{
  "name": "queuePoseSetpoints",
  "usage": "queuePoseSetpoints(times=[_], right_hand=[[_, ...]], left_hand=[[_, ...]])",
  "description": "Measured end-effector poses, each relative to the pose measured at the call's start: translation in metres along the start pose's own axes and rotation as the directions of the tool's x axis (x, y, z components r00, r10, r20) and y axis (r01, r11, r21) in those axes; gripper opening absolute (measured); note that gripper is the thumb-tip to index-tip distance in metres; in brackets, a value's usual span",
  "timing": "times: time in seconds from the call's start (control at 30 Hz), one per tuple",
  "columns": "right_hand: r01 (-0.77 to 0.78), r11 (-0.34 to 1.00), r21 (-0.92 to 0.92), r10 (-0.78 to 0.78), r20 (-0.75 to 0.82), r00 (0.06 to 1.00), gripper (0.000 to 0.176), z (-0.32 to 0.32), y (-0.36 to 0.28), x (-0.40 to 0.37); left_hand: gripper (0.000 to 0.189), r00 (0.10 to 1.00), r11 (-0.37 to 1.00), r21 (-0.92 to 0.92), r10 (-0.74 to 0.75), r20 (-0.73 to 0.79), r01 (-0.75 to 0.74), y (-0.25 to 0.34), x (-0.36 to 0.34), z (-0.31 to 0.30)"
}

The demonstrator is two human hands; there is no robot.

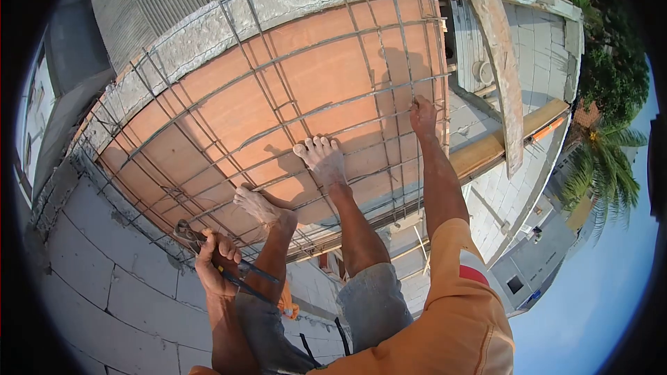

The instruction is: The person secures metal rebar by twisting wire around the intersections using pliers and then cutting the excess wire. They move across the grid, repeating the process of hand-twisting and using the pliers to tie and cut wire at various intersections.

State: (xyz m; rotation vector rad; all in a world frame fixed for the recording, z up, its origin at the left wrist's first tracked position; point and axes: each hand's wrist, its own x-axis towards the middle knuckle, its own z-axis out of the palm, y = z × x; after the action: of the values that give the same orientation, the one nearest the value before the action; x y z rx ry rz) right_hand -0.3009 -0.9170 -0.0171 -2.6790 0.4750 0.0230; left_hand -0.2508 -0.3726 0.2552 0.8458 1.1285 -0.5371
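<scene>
My left hand [218,260] is wrapped round the dark handles of a pair of pincers [187,234], whose metal head points up and left over the edge of the wall. Stretched forward, my right hand [422,117] has its fingers closed at a bar of the rebar grid [326,107]. What the fingertips pinch there is too small to make out. Beneath the grid lies an orange-brown plywood panel [229,107]. My bare feet [321,156] stand on the grid between the two hands.
A concrete beam [278,0] borders the far side of the panel. A long wooden plank [490,42] slants past on the right, above a timber beam [479,156]. Pale block walls [125,264] drop away at lower left. Openings show floors below at right.
</scene>
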Motion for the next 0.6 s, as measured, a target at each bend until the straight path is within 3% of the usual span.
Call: queuePoseSetpoints(times=[0.1,0.17,0.23,0.27,0.33,0.4,0.43,0.5,0.53,0.6], right_hand=[[0.067,0.997,0.03,-0.064,-0.091,0.994,0.005,-0.002,0.001,-0.008],[-0.091,0.995,-0.034,0.093,0.058,0.994,0.005,-0.014,-0.015,-0.008],[-0.117,0.993,0.019,0.115,0.099,0.988,0.005,-0.01,-0.009,-0.006],[-0.005,1.0,-0.019,0.006,0.05,0.999,0.005,-0.004,0.002,-0.009],[-0.051,0.998,0.036,0.044,0.174,0.984,0.008,-0.02,-0.009,0.001],[-0.048,0.999,0.021,0.04,0.29,0.956,0.015,-0.026,0.003,0.006],[-0.066,0.998,0.018,0.057,0.307,0.95,0.015,-0.02,0.019,0.0],[0.106,0.994,0.003,-0.103,0.247,0.963,0.032,-0.018,0.042,-0.004],[0.098,0.995,-0.001,-0.094,0.257,0.962,0.032,-0.024,0.047,-0.008],[-0.197,0.959,0.203,0.076,0.488,0.87,0.04,-0.036,0.051,-0.009]], left_hand=[[0.014,1.0,1.0,0.011,-0.017,-0.014,0.018,-0.001,0.002,-0.003],[0.014,1.0,1.0,0.0,-0.017,0.003,0.017,-0.002,0.002,0.0],[0.013,0.999,0.999,0.015,-0.05,0.001,0.05,-0.003,0.004,0.003],[0.013,0.999,0.999,0.049,-0.024,0.025,0.023,-0.003,0.005,0.003],[0.013,0.999,0.995,0.098,-0.035,0.015,0.033,-0.008,0.002,-0.001],[0.013,0.995,0.998,0.065,-0.01,0.099,0.003,-0.007,0.004,0.002],[0.013,0.996,0.997,0.076,-0.028,0.084,0.022,-0.006,0.003,0.001],[0.016,0.993,0.997,0.076,-0.01,0.12,0.001,-0.009,0.004,0.001],[0.016,0.993,0.997,0.079,-0.022,0.115,0.013,-0.01,0.004,0.0],[0.013,0.992,0.993,0.119,-0.008,0.128,-0.008,-0.009,0.005,-0.001]])
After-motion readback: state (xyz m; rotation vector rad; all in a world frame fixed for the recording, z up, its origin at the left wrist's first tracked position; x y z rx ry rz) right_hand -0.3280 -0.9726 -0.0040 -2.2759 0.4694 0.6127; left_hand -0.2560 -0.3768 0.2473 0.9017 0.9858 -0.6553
